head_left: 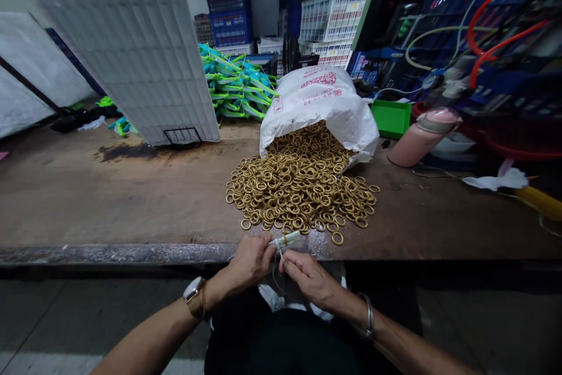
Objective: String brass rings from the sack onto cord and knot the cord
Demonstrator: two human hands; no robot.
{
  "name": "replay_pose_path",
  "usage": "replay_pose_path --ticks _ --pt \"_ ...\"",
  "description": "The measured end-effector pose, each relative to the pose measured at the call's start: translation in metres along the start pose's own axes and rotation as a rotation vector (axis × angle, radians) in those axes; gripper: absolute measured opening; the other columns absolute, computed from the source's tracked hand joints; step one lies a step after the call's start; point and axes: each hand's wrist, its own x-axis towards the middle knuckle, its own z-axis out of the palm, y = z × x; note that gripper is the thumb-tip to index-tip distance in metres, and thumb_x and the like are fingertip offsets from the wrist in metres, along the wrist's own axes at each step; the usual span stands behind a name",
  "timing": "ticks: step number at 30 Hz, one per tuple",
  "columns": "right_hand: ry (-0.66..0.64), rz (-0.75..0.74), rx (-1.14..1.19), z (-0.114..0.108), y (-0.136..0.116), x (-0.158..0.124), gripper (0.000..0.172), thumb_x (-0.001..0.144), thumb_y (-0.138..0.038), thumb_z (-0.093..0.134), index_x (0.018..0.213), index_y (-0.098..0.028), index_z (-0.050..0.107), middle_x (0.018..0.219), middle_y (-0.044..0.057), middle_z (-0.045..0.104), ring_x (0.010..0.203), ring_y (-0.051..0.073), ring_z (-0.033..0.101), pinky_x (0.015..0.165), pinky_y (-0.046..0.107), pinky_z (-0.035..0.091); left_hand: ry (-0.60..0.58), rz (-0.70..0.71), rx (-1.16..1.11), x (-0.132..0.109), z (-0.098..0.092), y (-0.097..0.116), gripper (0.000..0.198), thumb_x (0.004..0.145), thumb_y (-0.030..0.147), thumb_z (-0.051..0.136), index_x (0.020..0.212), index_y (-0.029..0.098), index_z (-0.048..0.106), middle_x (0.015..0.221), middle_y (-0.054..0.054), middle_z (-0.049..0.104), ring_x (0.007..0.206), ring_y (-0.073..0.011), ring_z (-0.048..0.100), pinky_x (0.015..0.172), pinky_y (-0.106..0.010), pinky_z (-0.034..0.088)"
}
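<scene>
At the table's front edge, my left hand (251, 259) is closed, with its fingertips at one end of a small pale bundle (288, 239) that has a yellowish band around it. A thin white cord (280, 253) runs from the bundle down to my right hand (309, 279), whose thumb and fingers pinch it. A loop of the cord hangs between the hands. Just beyond them lies a heap of gold-coloured rings (302, 188), spilling from the open mouth of a white sack (316, 97) with red print.
The wooden table (109, 199) carries a tall ribbed grey panel (144, 47), a pile of green and blue pieces (239, 82), a green tray (390, 119) and a pink bottle (421, 138). Stacked crates (228, 6) stand behind. Red hoses (476, 30) hang at the right.
</scene>
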Motion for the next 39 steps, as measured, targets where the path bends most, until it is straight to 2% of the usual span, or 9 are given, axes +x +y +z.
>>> replay_pose_path --ticks 3,5,15,21,23,27,31,34,39 --pt "-0.037 -0.067 -0.127 -0.004 -0.005 0.0 0.022 0.082 -0.019 0.033 0.068 -0.017 0.051 0.059 -0.002 0.047 0.056 0.011 0.044 0.054 0.022 0.032 -0.04 -0.001 0.381 -0.002 0.001 0.002 0.023 0.085 0.023 0.034 0.086 0.015 0.055 0.074 -0.007 0.062 0.065 -0.0189 0.052 0.068 -0.034 0.033" --pt "-0.066 -0.093 -0.19 -0.006 -0.008 0.0 0.021 0.08 -0.016 0.034 0.068 -0.017 0.051 0.059 -0.002 0.048 0.055 0.01 0.044 0.054 0.022 0.031 -0.076 0.019 0.49 -0.002 0.002 0.003 0.025 0.086 0.021 0.031 0.089 0.015 0.055 0.079 -0.009 0.064 0.068 -0.0205 0.055 0.071 -0.036 0.033" --pt "-0.109 -0.145 -0.362 -0.035 -0.035 0.008 0.02 0.08 -0.015 0.037 0.061 -0.018 0.045 0.055 -0.004 0.043 0.052 0.009 0.038 0.052 0.022 0.025 -0.178 0.174 0.641 -0.005 0.006 -0.01 0.014 0.077 0.014 0.041 0.082 0.014 0.054 0.073 -0.007 0.063 0.063 -0.019 0.053 0.073 -0.039 0.03" --pt "-0.104 -0.173 -0.482 -0.053 -0.017 0.027 0.02 0.076 -0.014 0.04 0.057 -0.017 0.042 0.053 -0.005 0.037 0.051 0.008 0.033 0.052 0.023 0.022 -0.281 0.363 0.286 -0.017 -0.004 -0.002 0.02 0.086 0.023 0.036 0.076 0.017 0.053 0.066 0.0 0.056 0.06 -0.0135 0.043 0.072 -0.034 0.03" --pt "-0.162 -0.119 -0.349 -0.054 -0.008 0.028 0.02 0.076 -0.016 0.04 0.056 -0.017 0.043 0.053 -0.005 0.038 0.051 0.008 0.033 0.051 0.022 0.023 -0.348 0.343 0.028 -0.021 -0.012 0.003 0.023 0.087 0.028 0.037 0.076 0.017 0.053 0.065 0.001 0.051 0.06 -0.0128 0.041 0.067 -0.03 0.031" --pt "-0.297 0.059 0.121 -0.043 0.012 0.022 0.021 0.078 -0.029 0.044 0.061 -0.017 0.047 0.054 -0.005 0.038 0.05 0.007 0.032 0.047 0.02 0.024 -0.43 0.139 -0.52 -0.023 -0.023 0.008 0.026 0.086 0.035 0.04 0.072 0.016 0.051 0.061 0.003 0.041 0.057 -0.0099 0.035 0.054 -0.023 0.029" --pt "-0.198 0.195 0.435 -0.019 0.025 0.016 0.026 0.072 -0.042 0.053 0.066 -0.017 0.049 0.051 -0.007 0.035 0.043 0.006 0.027 0.042 0.02 0.022 -0.259 0.019 -0.687 -0.016 -0.019 0.004 0.031 0.084 0.04 0.043 0.07 0.014 0.051 0.06 0.004 0.039 0.055 -0.008 0.031 0.051 -0.022 0.025" --pt "-0.156 0.26 0.529 -0.004 0.023 0.015 0.029 0.079 -0.047 0.044 0.071 -0.019 0.047 0.047 -0.01 0.029 0.038 0.006 0.021 0.038 0.02 0.019 -0.16 -0.008 -0.683 -0.008 -0.011 0.001 0.032 0.084 0.04 0.043 0.073 0.012 0.054 0.061 0.004 0.041 0.055 -0.0079 0.032 0.051 -0.021 0.025" --pt "-0.029 0.133 0.156 0.0 0.01 0.019 0.019 0.082 -0.024 0.037 0.066 -0.018 0.047 0.053 -0.005 0.038 0.048 0.008 0.035 0.046 0.02 0.026 0.001 0.031 -0.549 0.0 0.004 -0.006 0.028 0.085 0.033 0.038 0.07 0.014 0.052 0.062 0.002 0.046 0.057 -0.0096 0.038 0.055 -0.022 0.031"
